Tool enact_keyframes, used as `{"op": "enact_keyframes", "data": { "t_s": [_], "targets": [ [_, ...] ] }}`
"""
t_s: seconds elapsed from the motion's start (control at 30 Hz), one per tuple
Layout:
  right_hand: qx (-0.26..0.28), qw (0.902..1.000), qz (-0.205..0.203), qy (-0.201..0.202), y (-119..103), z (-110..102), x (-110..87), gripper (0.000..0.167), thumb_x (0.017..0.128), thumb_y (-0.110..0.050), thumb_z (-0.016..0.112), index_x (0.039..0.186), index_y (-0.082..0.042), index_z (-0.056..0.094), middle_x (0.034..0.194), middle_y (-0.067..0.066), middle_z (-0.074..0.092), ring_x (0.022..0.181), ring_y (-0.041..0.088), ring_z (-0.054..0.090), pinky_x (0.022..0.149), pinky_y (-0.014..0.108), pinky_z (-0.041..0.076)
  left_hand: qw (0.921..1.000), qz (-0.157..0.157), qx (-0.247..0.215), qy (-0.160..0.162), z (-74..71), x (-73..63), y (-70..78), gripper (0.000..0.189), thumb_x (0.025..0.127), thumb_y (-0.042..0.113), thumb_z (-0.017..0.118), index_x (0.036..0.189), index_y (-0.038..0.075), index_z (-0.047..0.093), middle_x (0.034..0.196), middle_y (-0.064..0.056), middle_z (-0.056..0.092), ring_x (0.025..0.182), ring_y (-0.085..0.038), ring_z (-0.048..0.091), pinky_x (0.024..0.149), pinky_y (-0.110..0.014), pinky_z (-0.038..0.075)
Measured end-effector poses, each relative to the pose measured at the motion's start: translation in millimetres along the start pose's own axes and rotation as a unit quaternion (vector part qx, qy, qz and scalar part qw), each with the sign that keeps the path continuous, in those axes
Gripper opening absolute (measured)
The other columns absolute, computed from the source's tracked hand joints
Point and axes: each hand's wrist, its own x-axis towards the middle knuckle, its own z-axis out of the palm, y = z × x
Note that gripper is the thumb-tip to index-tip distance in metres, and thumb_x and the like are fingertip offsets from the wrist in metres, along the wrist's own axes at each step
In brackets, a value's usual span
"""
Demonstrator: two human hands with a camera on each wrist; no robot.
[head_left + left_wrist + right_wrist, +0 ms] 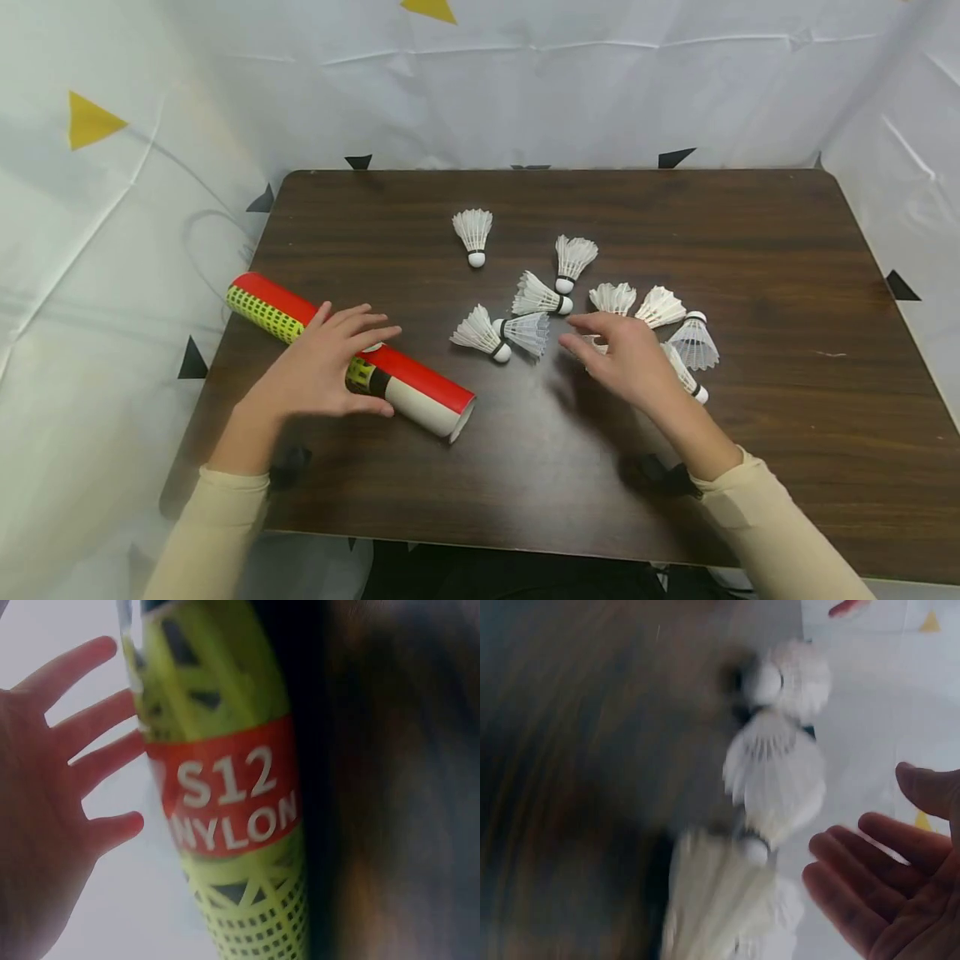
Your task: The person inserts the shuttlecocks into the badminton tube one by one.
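Note:
A red, yellow-green and white shuttlecock tube (423,379) lies slantwise at the left of the table, one end pointing to the middle. Over it is my left hand (318,367), fingers spread and not wrapped round it; in the left wrist view the label "S12 NYLON" shows on the tube (232,787) beside the fingers. My right hand (626,354) hovers with relaxed fingers over a right-hand cluster of shuttlecocks, partly hiding them. One white shuttlecock (695,342) lies just right of that hand. Left of its fingertips is a greyish shuttlecock (527,332), touching another shuttlecock (480,332).
A lone shuttlecock (472,233) lies farther back. Two more, a shuttlecock (574,258) and a shuttlecock (536,296), lie close together near the middle. The dark wooden table (787,467) is bordered by white sheeting (525,100) at the back and sides.

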Motion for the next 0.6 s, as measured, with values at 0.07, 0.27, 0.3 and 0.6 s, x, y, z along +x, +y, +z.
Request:
{"op": "enact_keyframes", "data": {
  "t_s": [0.07, 0.27, 0.3, 0.6],
  "targets": [
    [0.009, 0.9999, 0.012, -0.007, -5.9, 12.0, 4.2, 0.038, 0.092, -0.031, 0.068, 0.118, -0.004, 0.071, 0.114, 0.012, 0.070, 0.093, 0.031, 0.070, 0.083, 0.046, 0.053, 0.9999, 0.007, 0.003, -0.009, 5.5, -2.0, 3.9, 0.102, 0.059, 0.083, 0.068, 0.143, 0.028, 0.051, 0.145, -0.003, 0.047, 0.138, -0.028, 0.034, 0.110, -0.066, 0.015],
    [-0.004, 0.9993, 0.036, -0.010, -10.2, 44.8, 14.5, 0.036, 0.092, -0.036, 0.068, 0.110, -0.005, 0.073, 0.109, 0.012, 0.071, 0.096, 0.029, 0.070, 0.084, 0.046, 0.053, 0.9995, 0.020, 0.013, -0.019, 22.7, -4.7, 6.3, 0.105, 0.055, 0.082, 0.072, 0.141, 0.026, 0.053, 0.138, -0.004, 0.052, 0.130, -0.027, 0.041, 0.110, -0.065, 0.015],
    [-0.005, 0.9994, 0.035, -0.003, -9.5, 49.0, 15.6, 0.034, 0.091, -0.035, 0.069, 0.106, -0.005, 0.074, 0.105, 0.012, 0.072, 0.095, 0.029, 0.070, 0.083, 0.046, 0.053, 0.9994, 0.022, 0.020, -0.016, 25.5, -4.4, 6.1, 0.104, 0.055, 0.081, 0.072, 0.141, 0.025, 0.053, 0.136, -0.004, 0.053, 0.128, -0.027, 0.043, 0.110, -0.065, 0.015],
    [-0.024, 0.9991, 0.007, 0.035, 0.5, 68.3, 19.1, 0.038, 0.089, -0.026, 0.072, 0.062, -0.015, 0.048, 0.059, -0.003, 0.047, 0.056, 0.018, 0.044, 0.053, 0.036, 0.037, 0.9970, 0.037, 0.064, 0.025, 42.8, 3.7, 6.1, 0.093, 0.060, 0.066, 0.082, 0.138, 0.023, 0.055, 0.121, -0.002, 0.056, 0.116, -0.025, 0.048, 0.108, -0.065, 0.019]
  ]
}}
